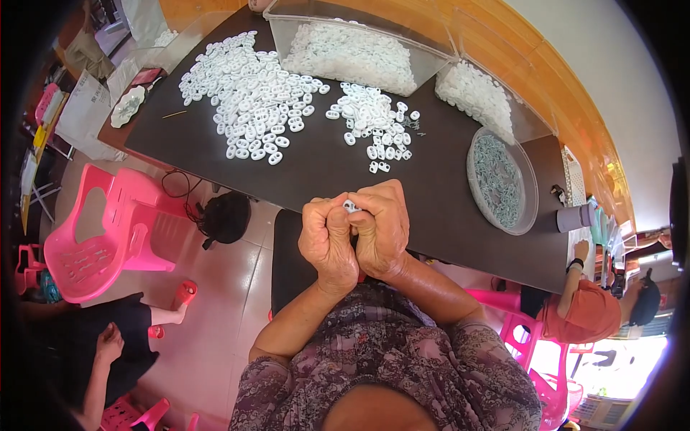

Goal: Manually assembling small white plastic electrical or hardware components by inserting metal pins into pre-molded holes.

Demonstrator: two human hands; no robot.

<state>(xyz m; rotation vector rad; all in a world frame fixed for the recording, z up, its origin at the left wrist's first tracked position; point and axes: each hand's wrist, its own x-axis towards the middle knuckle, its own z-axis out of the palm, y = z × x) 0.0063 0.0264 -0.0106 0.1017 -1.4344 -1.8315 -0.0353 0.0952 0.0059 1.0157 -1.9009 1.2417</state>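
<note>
Pinching a small white piece [350, 206] between the left grip [329, 241] and the right grip [383, 226], with thumbs drawn close together and fingers curled in on either side, just by the near edge of the dark tabletop [305, 179]. Probably in the middle of fitting or pressing something into that one piece, judging by the bunched thumbs; impossible to make out any metal part inside it. Facing a wide spread of white two-holed pieces [251, 100] at the far left, a smaller heap [370, 115] straight ahead on the far side, with a few loose metal parts [412, 123] at its right edge, and a round tub [530, 194] of small grey metal parts to the right. Seeming to call next for firm, even thumb pressure and exact alignment, without letting the piece twist or slip out, then for loosening just one side first.
</note>
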